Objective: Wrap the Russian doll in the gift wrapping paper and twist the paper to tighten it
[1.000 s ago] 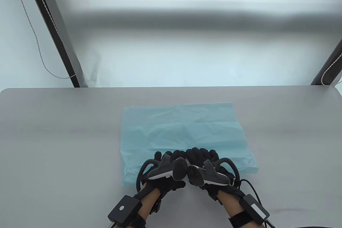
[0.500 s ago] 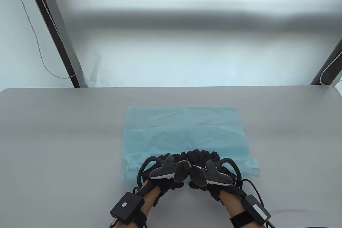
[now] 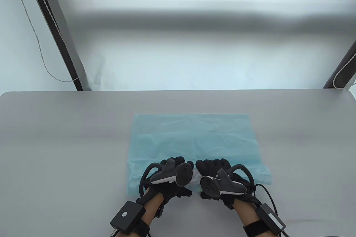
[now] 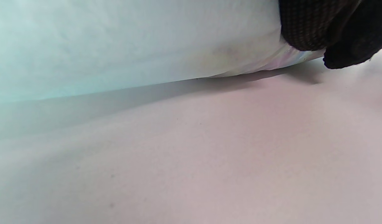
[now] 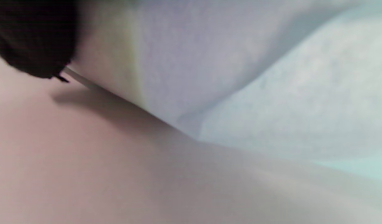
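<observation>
A light blue sheet of wrapping paper (image 3: 194,137) lies flat on the grey table (image 3: 55,142). Its near edge is rolled up into a bulge (image 3: 196,176) between my hands. The doll is hidden inside that bulge; only faint colours show through the paper (image 4: 281,57) in the left wrist view. My left hand (image 3: 173,166) and my right hand (image 3: 212,167) sit side by side on the roll, fingers curled over it. Black gloved fingertips (image 4: 315,25) press the paper in the left wrist view. In the right wrist view a fingertip (image 5: 32,37) touches the raised paper (image 5: 271,77).
The table's far edge (image 3: 178,91) runs behind the sheet. A dark pole with a cord (image 3: 52,28) leans at the back left and another pole (image 3: 343,67) at the back right. Bare grey tabletop lies on both sides of the paper.
The paper's far edge has slid toward me as the near edge rolls up. My hands have parted a little, and pale paper now shows between them.
</observation>
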`<state>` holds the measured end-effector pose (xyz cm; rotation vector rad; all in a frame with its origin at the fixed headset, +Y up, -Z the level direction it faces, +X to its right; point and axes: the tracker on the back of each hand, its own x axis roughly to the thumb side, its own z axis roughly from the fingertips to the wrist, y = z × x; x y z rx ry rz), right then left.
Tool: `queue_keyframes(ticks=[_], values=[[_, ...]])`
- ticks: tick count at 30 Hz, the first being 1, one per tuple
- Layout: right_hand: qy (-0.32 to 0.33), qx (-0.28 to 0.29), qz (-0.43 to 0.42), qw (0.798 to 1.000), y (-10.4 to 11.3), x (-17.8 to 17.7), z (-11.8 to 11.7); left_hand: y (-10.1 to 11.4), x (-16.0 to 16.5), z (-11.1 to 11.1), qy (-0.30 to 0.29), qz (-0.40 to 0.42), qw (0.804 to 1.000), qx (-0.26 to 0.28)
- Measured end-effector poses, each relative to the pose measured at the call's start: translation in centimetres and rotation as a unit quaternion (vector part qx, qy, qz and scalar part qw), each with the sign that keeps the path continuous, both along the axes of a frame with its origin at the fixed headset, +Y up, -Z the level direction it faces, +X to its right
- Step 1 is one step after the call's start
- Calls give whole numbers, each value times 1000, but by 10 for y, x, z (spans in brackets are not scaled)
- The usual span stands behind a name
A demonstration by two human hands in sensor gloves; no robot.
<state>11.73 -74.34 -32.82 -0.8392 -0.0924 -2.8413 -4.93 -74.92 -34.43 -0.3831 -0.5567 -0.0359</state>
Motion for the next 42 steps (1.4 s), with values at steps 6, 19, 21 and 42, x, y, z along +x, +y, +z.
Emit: queue_keyframes(ticks=[6, 19, 21, 42], values=[[-53, -38, -41, 997, 1, 8, -4, -3, 6, 9, -6, -22, 999, 45], [-32, -150, -59, 986, -2, 18, -10, 4, -3, -2, -46, 3, 996, 71], [-23, -146, -34, 988, -1, 13, -8, 2, -8, -6, -40, 25, 998, 36], [-41, -152, -81, 984, 1, 20, -8, -4, 2, 6, -61, -20, 997, 40]])
